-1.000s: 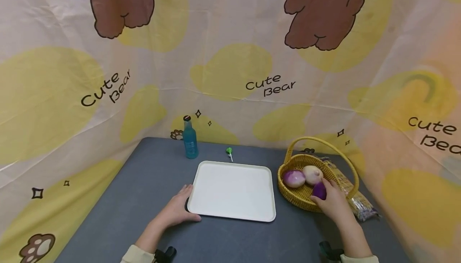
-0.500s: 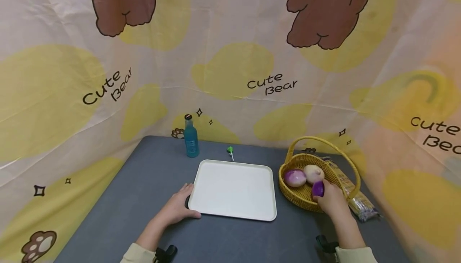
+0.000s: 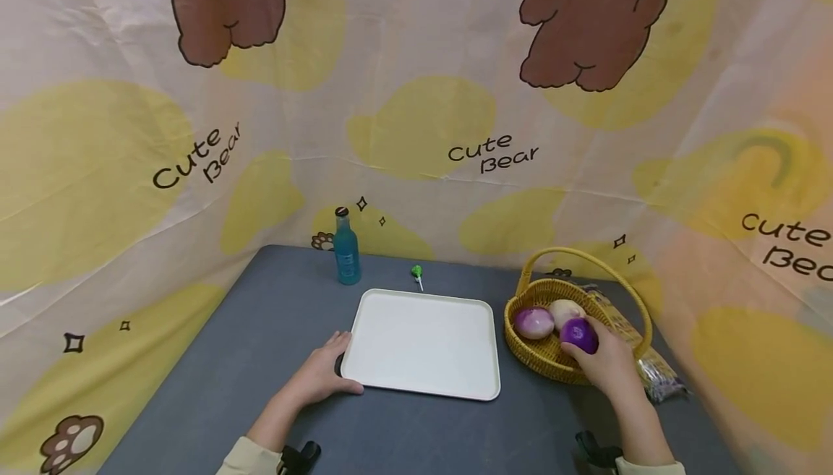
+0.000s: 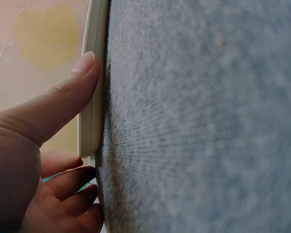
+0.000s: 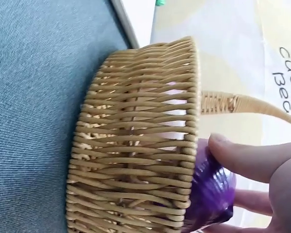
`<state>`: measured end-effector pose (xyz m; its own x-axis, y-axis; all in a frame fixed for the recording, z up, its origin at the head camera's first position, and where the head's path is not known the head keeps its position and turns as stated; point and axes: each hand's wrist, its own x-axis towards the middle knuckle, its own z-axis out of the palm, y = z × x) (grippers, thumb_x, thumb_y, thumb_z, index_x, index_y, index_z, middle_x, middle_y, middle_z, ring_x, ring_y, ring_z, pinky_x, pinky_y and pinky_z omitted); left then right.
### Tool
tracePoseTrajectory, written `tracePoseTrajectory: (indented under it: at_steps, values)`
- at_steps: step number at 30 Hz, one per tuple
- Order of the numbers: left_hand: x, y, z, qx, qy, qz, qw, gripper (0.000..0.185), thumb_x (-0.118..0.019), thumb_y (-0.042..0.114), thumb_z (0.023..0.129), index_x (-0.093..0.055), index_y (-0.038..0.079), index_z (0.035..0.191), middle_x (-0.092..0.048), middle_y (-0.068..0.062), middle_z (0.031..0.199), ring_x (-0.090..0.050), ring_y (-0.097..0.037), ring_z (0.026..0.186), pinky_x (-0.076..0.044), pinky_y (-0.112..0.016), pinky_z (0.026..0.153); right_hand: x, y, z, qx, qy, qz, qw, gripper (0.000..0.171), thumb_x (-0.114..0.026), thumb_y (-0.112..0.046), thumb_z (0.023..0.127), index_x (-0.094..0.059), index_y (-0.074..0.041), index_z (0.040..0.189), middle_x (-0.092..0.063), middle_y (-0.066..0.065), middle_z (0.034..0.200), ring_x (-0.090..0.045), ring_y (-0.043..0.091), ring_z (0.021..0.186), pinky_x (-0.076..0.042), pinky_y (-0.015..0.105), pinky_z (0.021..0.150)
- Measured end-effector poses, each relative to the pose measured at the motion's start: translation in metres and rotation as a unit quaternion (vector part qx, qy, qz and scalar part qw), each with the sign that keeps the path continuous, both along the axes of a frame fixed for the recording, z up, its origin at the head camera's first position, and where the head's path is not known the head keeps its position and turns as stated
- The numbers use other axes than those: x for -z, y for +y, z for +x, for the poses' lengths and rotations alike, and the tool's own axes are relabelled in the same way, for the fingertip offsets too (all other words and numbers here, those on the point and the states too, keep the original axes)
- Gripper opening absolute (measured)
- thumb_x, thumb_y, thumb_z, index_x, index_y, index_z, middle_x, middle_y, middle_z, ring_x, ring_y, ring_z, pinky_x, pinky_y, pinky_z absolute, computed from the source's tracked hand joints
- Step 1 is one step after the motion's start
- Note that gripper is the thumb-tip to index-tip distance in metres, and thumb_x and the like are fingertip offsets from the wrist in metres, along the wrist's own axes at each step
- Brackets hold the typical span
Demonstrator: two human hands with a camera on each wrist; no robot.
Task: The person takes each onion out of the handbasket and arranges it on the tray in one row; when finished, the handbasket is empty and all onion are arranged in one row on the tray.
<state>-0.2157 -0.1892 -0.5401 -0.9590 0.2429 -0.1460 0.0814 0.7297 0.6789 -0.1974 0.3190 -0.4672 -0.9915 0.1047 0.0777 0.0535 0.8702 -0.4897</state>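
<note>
Our right hand (image 3: 605, 363) curls its fingers and thumb (image 5: 247, 158) around a purple onion (image 3: 578, 334), gripping it at the near rim of the wicker basket (image 3: 553, 366), with the forearm reaching forward from the lower right. In the right wrist view the onion sits just above the basket's woven wall, touching its top edge. Our left hand (image 3: 322, 377) lies flat on the grey table (image 3: 247, 359), fingers relaxed and grasping nothing; its thumb (image 4: 63, 104) presses against the near-left edge of the white tray (image 3: 423, 341), the other fingers tucked by the tray's corner. The tray lies just left of the basket. Inside the basket, beyond the held onion, we see a paler purple-and-white onion (image 3: 534, 322) and a pale one (image 3: 565, 310), touching each other. Right of the basket a clear packet (image 3: 654, 374) lies against it. Well left of the basket, behind the tray, a green lollipop (image 3: 416, 273) lies on the table and a blue bottle (image 3: 346, 249) stands upright.
</note>
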Motion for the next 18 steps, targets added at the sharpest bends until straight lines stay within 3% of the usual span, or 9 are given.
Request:
tracePoseTrajectory:
  at_steps: [6, 11, 18]
  values:
    - [0.002, 0.000, 0.001, 0.000, -0.010, 0.009, 0.9999, 0.111, -0.092, 0.039, 0.069, -0.035, 0.000, 0.155, -0.032, -0.021, 0.162, -0.021, -0.043, 0.153, -0.026, -0.066, 0.117, -0.008, -0.004, 0.003, -0.003, -0.008, -0.013, 1.000, 0.092, -0.072, -0.052, 0.089, -0.037, 0.005, 0.151, -0.040, 0.043, 0.142, -0.041, 0.064, 0.125, -0.039, 0.076, 0.097]
    - [-0.001, 0.000, 0.000, -0.001, -0.008, 0.004, 1.0000, 0.110, -0.092, 0.039, 0.070, -0.035, -0.001, 0.155, -0.032, -0.021, 0.162, -0.021, -0.044, 0.152, -0.025, -0.066, 0.117, -0.016, -0.014, 0.006, -0.005, 0.007, -0.028, 1.000, 0.091, -0.073, -0.054, 0.088, -0.038, 0.000, 0.152, -0.038, 0.042, 0.146, -0.037, 0.064, 0.130, -0.032, 0.079, 0.100]
    - [-0.004, -0.001, 0.000, -0.001, -0.015, 0.005, 0.9999, 0.109, -0.092, 0.038, 0.070, -0.035, 0.000, 0.155, -0.032, -0.021, 0.162, -0.021, -0.043, 0.153, -0.025, -0.065, 0.117, -0.025, -0.030, 0.007, -0.009, 0.043, -0.033, 0.998, 0.086, -0.075, -0.051, 0.087, -0.043, -0.002, 0.150, -0.047, 0.036, 0.138, -0.049, 0.057, 0.122, -0.042, 0.074, 0.096]
